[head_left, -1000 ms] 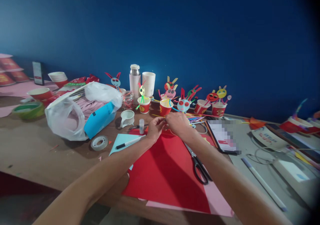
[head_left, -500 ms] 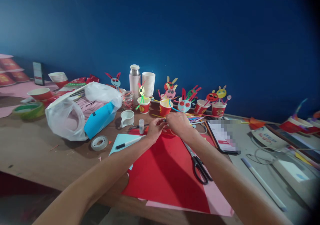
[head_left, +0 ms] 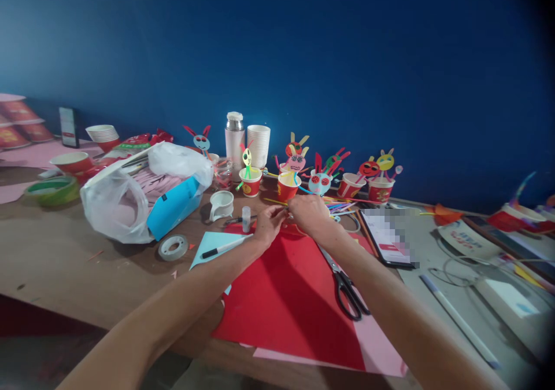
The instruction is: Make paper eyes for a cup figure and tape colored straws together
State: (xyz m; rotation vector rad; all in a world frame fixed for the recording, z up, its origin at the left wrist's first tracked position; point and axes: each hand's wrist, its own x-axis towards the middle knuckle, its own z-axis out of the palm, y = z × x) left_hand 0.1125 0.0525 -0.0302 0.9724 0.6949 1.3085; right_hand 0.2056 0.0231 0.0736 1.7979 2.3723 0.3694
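- The left hand (head_left: 267, 228) and right hand (head_left: 309, 213) meet at the far edge of the red paper sheet (head_left: 286, 291), near the back middle of the bench (head_left: 65, 251).
- Both grips are pinched shut on something small and thin between them; what it is cannot be made out, as the fingers cover it.
- Compared with a second ago the hands have barely moved: they keep to the same spot, the left thumb and fingers only a little closer to the right hand. The fine work between the fingertips looks ongoing, not finished.
- The scissors (head_left: 347, 289) lie untouched on the sheet just beside the right forearm, unchanged.
- Just beyond the hands stands a red paper cup (head_left: 288, 186) with a craft face, one of a row along the back edge.
- A black marker (head_left: 225, 246) rests on a light blue sheet left of the left hand, a tape roll (head_left: 172, 247) further left, a phone (head_left: 388, 238) right of the hands.
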